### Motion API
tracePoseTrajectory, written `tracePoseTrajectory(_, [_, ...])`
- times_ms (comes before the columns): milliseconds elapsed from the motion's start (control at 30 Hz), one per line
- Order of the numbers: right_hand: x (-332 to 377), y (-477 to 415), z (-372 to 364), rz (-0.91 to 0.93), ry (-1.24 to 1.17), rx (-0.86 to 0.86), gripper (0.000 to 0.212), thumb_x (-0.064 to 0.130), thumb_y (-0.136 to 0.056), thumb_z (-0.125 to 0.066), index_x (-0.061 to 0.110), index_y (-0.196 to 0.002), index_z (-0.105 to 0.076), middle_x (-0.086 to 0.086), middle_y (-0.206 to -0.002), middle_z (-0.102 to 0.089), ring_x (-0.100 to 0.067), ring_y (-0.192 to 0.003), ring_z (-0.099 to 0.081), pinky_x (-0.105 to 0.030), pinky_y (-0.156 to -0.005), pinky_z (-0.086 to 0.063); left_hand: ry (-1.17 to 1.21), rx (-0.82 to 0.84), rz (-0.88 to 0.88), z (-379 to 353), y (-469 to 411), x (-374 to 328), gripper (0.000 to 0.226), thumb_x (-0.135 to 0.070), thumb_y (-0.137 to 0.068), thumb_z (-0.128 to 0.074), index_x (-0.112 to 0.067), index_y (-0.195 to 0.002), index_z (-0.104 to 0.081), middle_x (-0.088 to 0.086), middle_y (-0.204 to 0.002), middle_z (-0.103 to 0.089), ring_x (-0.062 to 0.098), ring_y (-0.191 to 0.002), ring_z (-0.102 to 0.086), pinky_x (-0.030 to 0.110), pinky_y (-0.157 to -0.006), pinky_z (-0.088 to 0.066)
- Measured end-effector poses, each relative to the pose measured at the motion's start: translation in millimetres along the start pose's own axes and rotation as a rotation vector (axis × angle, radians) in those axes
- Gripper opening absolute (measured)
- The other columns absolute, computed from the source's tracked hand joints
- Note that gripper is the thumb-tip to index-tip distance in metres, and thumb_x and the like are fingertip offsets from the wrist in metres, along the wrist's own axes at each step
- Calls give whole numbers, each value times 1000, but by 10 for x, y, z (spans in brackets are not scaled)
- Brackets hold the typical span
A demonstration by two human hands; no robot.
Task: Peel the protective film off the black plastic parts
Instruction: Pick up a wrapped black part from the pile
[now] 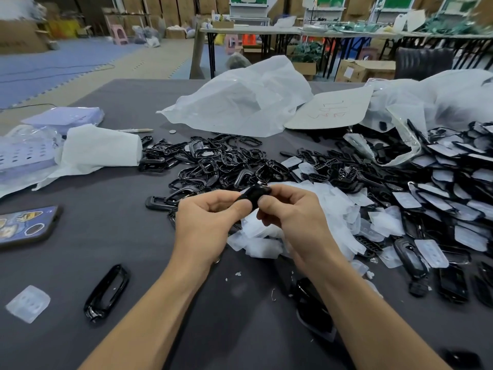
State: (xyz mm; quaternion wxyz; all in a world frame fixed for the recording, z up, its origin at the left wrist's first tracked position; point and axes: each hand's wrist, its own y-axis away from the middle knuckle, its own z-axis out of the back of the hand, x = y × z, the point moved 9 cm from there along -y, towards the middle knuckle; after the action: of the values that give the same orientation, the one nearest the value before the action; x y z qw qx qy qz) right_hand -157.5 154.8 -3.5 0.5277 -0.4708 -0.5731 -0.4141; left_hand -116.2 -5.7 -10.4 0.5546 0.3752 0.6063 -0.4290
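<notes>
My left hand and my right hand together grip one small black plastic part above the dark table, fingers curled round it from both sides. I cannot tell whether film is on it. Under the hands lies a heap of peeled white film pieces. A pile of black ring-shaped frames lies behind the hands. To the right spreads a large pile of black parts with white film on them.
A single black frame and a loose film piece lie at the near left, a phone further left. Plastic bags, a cardboard sheet and a wrapped white roll sit behind.
</notes>
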Motion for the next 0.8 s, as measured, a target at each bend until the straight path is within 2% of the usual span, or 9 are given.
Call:
tracePoseTrajectory(67, [-74,3,-6,-76,-140,-5,22,-1,-92,-66,13,-78,-76,-12,-77,-66,-16,-64,-53,-27,-65,-46,153,120,165,-116,16,108,14,-22,-68,-88,-19,-82,-84,7,-80,-79,17,-70,-70,24,-66,-56])
tracePoseTrajectory(233, [-126,11,-125,-167,-384,121,12,15,-73,-74,5,-79,-73,-14,-82,-65,-14,-62,-49,-29,-73,-46,278,294,299,-225,33,160,41,-32,-59,-81,-6,-91,-83,16,-95,-75,22,-81,-65,33,-84,-48])
tracePoseTrajectory(333, [-137,4,-131,-193,-401,154,20,17,-71,-73,2,-85,-69,-10,-79,-64,-11,-60,-50,-28,-73,-47,327,304,312,-228,37,159,43,-30,-59,-83,-4,-94,-82,20,-99,-74,27,-88,-63,33,-85,-49])
tracePoseTrajectory(433, [-150,-4,-39,-163,-250,36,6,9,-85,-74,6,-80,-74,-11,-74,-63,-13,-57,-50,-25,-62,-43,275,185,265,-176,37,127,27,-25,-60,-86,-13,-85,-85,11,-87,-79,22,-78,-67,29,-76,-54])
tracePoseTrajectory(533, [19,61,170,72,220,-242,17,25,-90,-76,17,-74,-76,3,-58,-68,-10,-48,-59,-20,-49,-45,-78,-119,25,66,28,-8,29,-16,-74,-90,-44,-73,-82,-9,-73,-78,5,-66,-72,24,-66,-55])
tracePoseTrajectory(600, [67,107,81,124,287,-221,30,42,-90,-74,18,-71,-74,1,-59,-70,-17,-50,-67,-31,-52,-54,-430,-261,-192,128,118,-215,31,-31,-75,-88,-60,-74,-75,-28,-73,-74,-6,-69,-69,22,-68,-53])
tracePoseTrajectory(667, [30,118,-27,82,316,-146,42,52,-89,-70,16,-68,-71,-2,-57,-70,-21,-52,-67,-41,-58,-57,-676,-309,-485,31,265,-451,15,-32,-78,-83,-47,-79,-80,-28,-79,-75,-2,-83,-68,19,-73,-50])
tracePoseTrajectory(733, [13,99,-6,60,375,-159,38,47,-89,-69,18,-65,-71,-1,-53,-69,-13,-47,-62,-35,-58,-53,-775,-300,-758,-107,410,-577,8,-25,-78,-82,-33,-79,-84,-18,-82,-79,3,-85,-69,20,-74,-49])
tracePoseTrajectory(800, [16,79,66,46,367,-205,31,31,-90,-66,17,-63,-70,-2,-50,-67,-11,-44,-59,-31,-57,-49,-740,-228,-796,-148,405,-579,9,-27,-75,-84,-30,-84,-85,-16,-90,-80,-1,-87,-72,23,-81,-53])
